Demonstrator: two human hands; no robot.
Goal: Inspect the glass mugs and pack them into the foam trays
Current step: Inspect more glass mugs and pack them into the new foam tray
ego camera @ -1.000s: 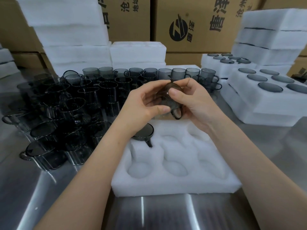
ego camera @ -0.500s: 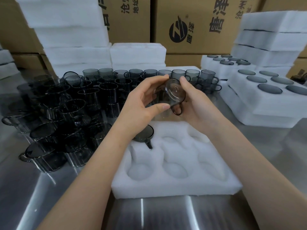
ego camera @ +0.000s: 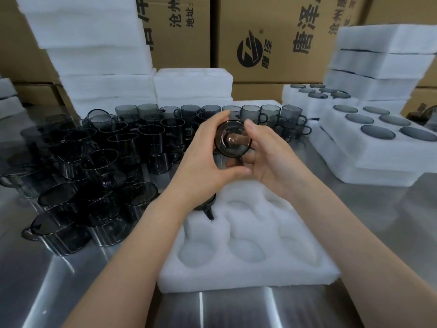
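Inspection is in hand: left hand [ego camera: 208, 162] and right hand [ego camera: 272, 159] grip a mug [ego camera: 233, 142] at frame centre, fingers [ego camera: 214, 120] curled round its rim, above the tray [ego camera: 248, 278]. Next it needs seating in a free pocket, probably beside the half-hidden packed mug [ego camera: 209, 204].

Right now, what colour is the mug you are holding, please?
The mug is transparent smoky grey; head view.

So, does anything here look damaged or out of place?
No crack or chip shows on the held mug. The one odd spot is the near-left pile of loose mugs: several lie tilted against each other on the steel table, while the back rows stand upright.
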